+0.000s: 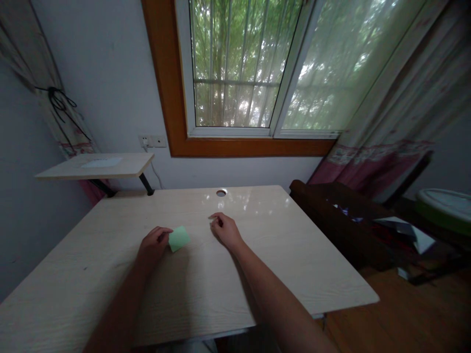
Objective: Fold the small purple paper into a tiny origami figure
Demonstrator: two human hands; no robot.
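A small light green square of paper (pixel 179 239), like a sticky note, sits just over the desk, left of the middle. My left hand (pixel 155 241) pinches its left edge between thumb and fingers. The sheet is tilted, with one corner toward me. To the right and a little farther off, my right hand (pixel 225 229) is low over the desk (pixel 294 264), apart from the paper. Its index finger reaches to the left, with a gap to the thumb below; the other fingers curl and are partly hidden. I make out nothing held there.
A raised shelf (pixel 132 165) with a pale sheet (pixel 102 162) on it stands at the back left. A round cable hole (pixel 221 193) is near the desk's far edge. Right of the desk stands dark brown furniture (pixel 331 220) with papers on it. A window rises behind.
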